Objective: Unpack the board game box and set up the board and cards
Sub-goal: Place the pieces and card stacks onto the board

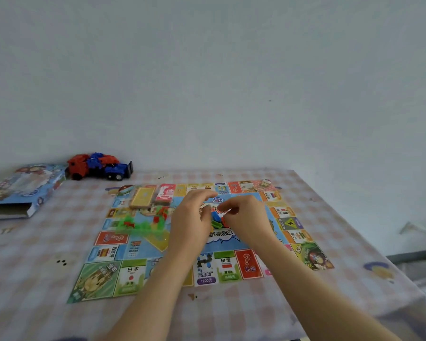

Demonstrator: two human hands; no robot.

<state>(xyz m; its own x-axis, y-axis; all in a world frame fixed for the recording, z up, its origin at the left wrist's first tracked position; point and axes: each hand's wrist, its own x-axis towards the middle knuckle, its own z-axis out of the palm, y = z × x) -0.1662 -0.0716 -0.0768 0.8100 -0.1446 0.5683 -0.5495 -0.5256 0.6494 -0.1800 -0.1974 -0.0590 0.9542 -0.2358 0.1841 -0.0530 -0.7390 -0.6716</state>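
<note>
Lying unfolded on the table [354, 242], the game board [103, 279] is bearing a yellow deck [143, 196] and a red deck [166, 191] near its far-left corner. Above coloured pieces [217, 219] at its middle, the left hand [191, 217] is hovering loose-fingered; the right hand [246, 217] is curling its fingertips together, on what I cannot tell.

place: looks like somebody's home, plain room
table: pink checked tablecloth [59, 244] with cartoon prints; few spots on it
toys: brick-built toy truck [97, 168] against the white wall [207, 70]; kids' board game box [22, 188] and board [103, 279] out
</note>
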